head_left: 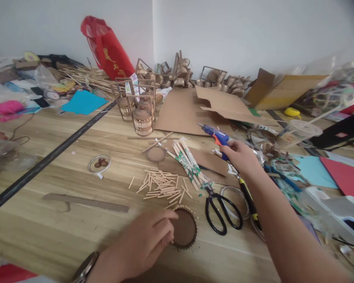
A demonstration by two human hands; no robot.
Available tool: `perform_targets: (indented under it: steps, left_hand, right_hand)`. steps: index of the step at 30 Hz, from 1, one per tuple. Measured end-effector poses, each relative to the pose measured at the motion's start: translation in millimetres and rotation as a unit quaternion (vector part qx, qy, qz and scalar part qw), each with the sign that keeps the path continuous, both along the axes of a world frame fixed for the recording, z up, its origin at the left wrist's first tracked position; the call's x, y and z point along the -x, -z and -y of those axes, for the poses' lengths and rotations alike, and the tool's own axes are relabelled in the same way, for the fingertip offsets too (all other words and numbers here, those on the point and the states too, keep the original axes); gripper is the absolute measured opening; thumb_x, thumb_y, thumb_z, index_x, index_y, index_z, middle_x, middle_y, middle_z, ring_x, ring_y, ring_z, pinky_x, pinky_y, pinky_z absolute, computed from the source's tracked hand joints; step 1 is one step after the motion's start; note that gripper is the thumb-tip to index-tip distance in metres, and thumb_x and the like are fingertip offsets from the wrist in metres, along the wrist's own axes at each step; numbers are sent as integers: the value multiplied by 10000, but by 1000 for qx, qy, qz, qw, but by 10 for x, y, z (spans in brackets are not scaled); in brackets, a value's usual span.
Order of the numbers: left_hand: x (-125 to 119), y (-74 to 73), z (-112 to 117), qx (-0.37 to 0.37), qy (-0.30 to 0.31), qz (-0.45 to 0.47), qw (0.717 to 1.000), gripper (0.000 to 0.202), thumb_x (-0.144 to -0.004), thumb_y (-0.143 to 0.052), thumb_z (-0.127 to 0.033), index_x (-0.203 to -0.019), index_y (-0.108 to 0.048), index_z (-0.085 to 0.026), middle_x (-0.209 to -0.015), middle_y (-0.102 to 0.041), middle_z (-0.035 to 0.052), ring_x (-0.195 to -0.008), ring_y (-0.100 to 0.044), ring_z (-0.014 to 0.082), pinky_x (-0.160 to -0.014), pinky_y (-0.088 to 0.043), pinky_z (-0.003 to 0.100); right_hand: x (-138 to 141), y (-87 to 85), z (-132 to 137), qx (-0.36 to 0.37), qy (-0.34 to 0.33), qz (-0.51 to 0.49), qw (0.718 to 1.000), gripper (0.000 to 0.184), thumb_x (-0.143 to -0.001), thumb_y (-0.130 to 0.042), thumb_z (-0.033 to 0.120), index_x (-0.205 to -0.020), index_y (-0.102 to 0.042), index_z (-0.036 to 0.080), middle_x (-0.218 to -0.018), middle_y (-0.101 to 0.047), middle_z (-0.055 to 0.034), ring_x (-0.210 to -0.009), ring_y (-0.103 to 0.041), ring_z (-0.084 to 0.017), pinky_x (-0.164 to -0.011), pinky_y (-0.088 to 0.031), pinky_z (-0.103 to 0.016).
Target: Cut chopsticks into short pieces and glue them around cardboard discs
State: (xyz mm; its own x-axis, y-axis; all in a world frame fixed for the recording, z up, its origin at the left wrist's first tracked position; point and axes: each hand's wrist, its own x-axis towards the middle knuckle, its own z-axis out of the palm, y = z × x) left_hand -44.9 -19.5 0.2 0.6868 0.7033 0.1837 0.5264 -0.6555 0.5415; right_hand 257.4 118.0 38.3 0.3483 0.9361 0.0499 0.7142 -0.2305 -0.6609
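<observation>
Right hand (238, 155): closed round 1 glue gun (221, 137), blue with orange trigger, nozzle pointing up-left. Left hand (147, 239): fingers curled in at the left rim of 1 brown disc (185, 230); can't tell if they're pinching anything. 1 watch (87, 268) on that wrist.

Disc lies flat on the table (61, 239), front and center, short stick ends ringing its edge. Too small to count those.

Just beyond it: 1 pile of short sticks (162, 184), dozens, overlapping, no exact count. 1 stray sits left of the pile.

Right of disc: 1 pair of scissors (224, 212), black handles toward the person. 1 yellow-black cutter (247, 198) near the right forearm.

Behind the pile: several wrapped chopsticks (188, 163), green print, overlapping so count unclear. 1 smaller disc (156, 154) to their left.

Left side: 1 tape roll (90, 168) lying flat, about 4 brown beads (101, 162) inside its ring. 1 cardboard strip (91, 202) nearer the person.

Farther back: 3 lidded baskets (143, 122) in frames, grouped; 1 red bag (109, 55) behind; 1 blue sheet (84, 102) left of them; 1 open box (286, 94) at back right. More small baskets (179, 81) heaped along the wall, too jumbled to count.
</observation>
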Motion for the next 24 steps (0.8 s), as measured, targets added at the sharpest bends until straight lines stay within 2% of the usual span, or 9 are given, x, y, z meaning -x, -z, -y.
perform_targets:
  steps: [2, 4, 5, 9, 14, 17, 20, 22, 24]
  left_hand:
    - [95, 55, -80, -39, -101, 51, 993, 274, -1003, -293, -229, -847, -518, -216, -1215, -621, 104, -1129, -565, 195, -951, -474, 350]
    - [207, 155, -213, -45, -210, 48, 976, 282, -997, -298, -242, -814, -510, -215, -1247, -601, 119, -1199, -523, 225, -1005, -449, 431]
    - [260, 217, -291, -41, -241, 41, 969, 289, -994, -311, -269, -807, -524, -214, -1278, -583, 124, -1239, -496, 241, -1029, -434, 464]
    - [337, 465, -538, 0, -238, -3, 971, 350, -987, -304, -329, -767, -546, -204, -1404, -488, 127, -1379, -349, 281, -1064, -395, 550]
    - [49, 606, -593, 11, -211, 5, 977, 325, -993, -278, -284, -815, -535, -192, -1482, -387, 163, -1446, -225, 296, -1119, -284, 608]
    - [-161, 574, -639, 43, -189, 30, 981, 299, -995, -299, -291, -824, -527, -200, -1490, -396, 135, -1428, -286, 267, -1124, -318, 569]
    - [-259, 451, -680, 84, -174, 70, 979, 323, -1006, -290, -307, -801, -517, -201, -1474, -431, 130, -1407, -337, 231, -1123, -355, 489]
    - [-246, 314, -626, 65, -194, 109, 973, 315, -1010, -304, -312, -798, -512, -206, -1415, -502, 123, -1348, -421, 222, -1110, -373, 454]
    - [-191, 153, -479, 6, -183, 129, 974, 271, -1010, -322, -269, -832, -519, -211, -1280, -605, 111, -1220, -533, 207, -1047, -426, 411]
  right_hand:
    - [59, -57, 125, -44, -4, -24, 999, 169, -783, -547, 354, -849, -532, 199, -684, -609, 10, -568, -569, -147, -528, -417, -251]
    - [131, -99, 254, -101, -12, -28, 994, 186, -757, -562, 360, -853, -495, 216, -682, -595, 13, -553, -565, -156, -533, -429, -270]
    - [169, -116, 317, -125, -17, -11, 992, 185, -743, -569, 352, -843, -480, 224, -672, -591, 16, -541, -561, -159, -537, -426, -279]
    - [311, -168, 524, -171, -27, 97, 980, 201, -725, -564, 338, -852, -440, 243, -719, -591, -11, -594, -549, -182, -572, -428, -301]
    - [411, -204, 674, -161, -52, 83, 982, 241, -693, -577, 315, -853, -408, 252, -802, -600, -41, -691, -574, -206, -620, -449, -302]
    - [400, -184, 747, -121, -57, 23, 991, 252, -640, -588, 319, -792, -398, 258, -685, -545, 19, -574, -514, -169, -541, -412, -282]
    - [365, -117, 829, -53, -77, -79, 992, 247, -597, -584, 307, -758, -405, 255, -629, -520, 48, -553, -512, -160, -527, -408, -275]
    - [349, -54, 881, -6, -92, -156, 983, 251, -585, -575, 292, -793, -442, 246, -641, -556, 48, -575, -554, -169, -550, -435, -281]
    - [341, 13, 926, 25, -96, -209, 973, 249, -586, -568, 288, -812, -475, 237, -630, -580, 50, -552, -557, -163, -540, -433, -276]
